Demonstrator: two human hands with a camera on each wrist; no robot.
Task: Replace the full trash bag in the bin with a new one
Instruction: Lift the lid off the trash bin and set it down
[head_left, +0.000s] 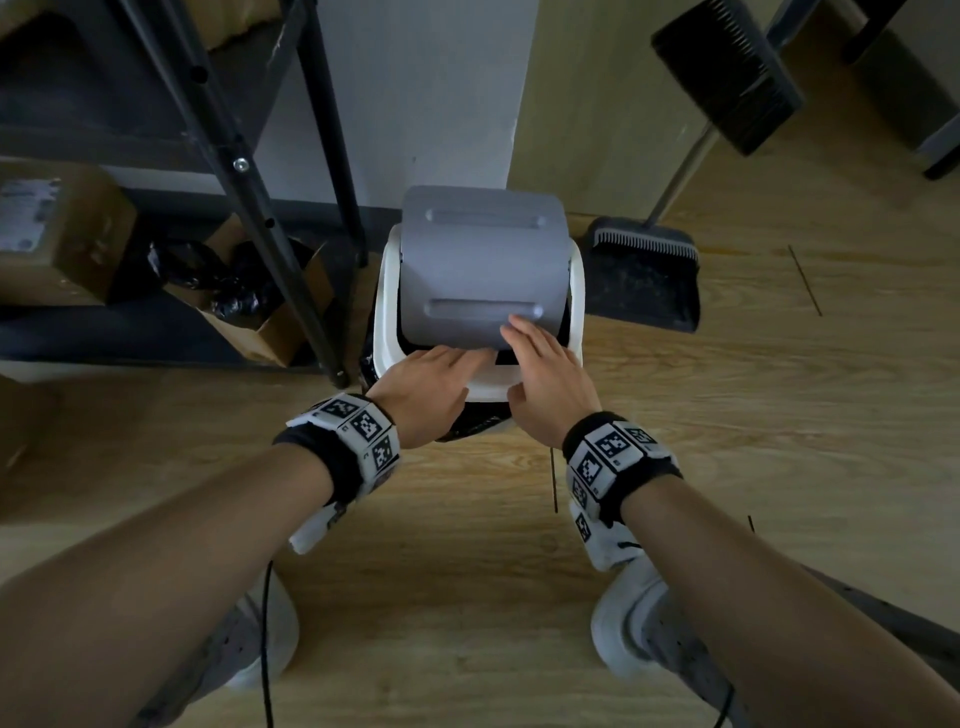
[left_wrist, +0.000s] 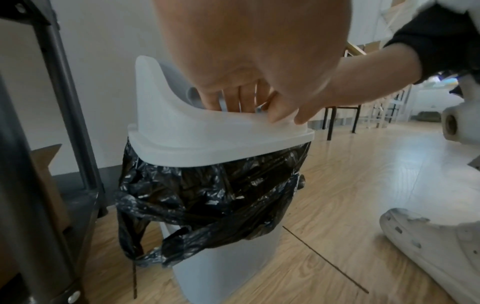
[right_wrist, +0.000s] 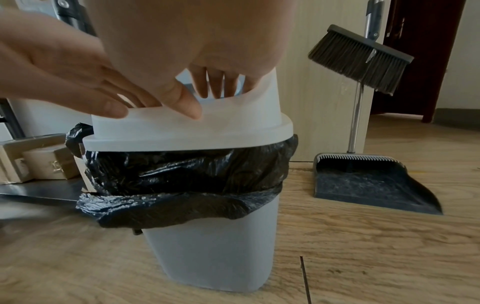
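Observation:
A white bin (right_wrist: 213, 257) stands on the wooden floor against the wall. A black trash bag (right_wrist: 187, 174) (left_wrist: 207, 195) is folded over its rim, and the white lid (head_left: 488, 387) (left_wrist: 207, 139) with a grey swing flap (head_left: 483, 260) sits on top. My left hand (head_left: 431, 389) (left_wrist: 249, 102) grips the lid's front edge: its fingers reach into the opening under the flap and its thumb lies on the rim. Close beside it, my right hand (head_left: 540, 364) (right_wrist: 202, 96) grips the same edge, fingers on the flap and thumb against the lid's front wall.
A dustpan (head_left: 644, 280) (right_wrist: 363, 185) with a clipped-on broom (head_left: 727, 78) stands right of the bin. Black shelf legs (head_left: 311, 208), an open carton of black bags (head_left: 249, 296) and a closed box (head_left: 57, 234) lie to the left. My white shoes (head_left: 639, 623) are near.

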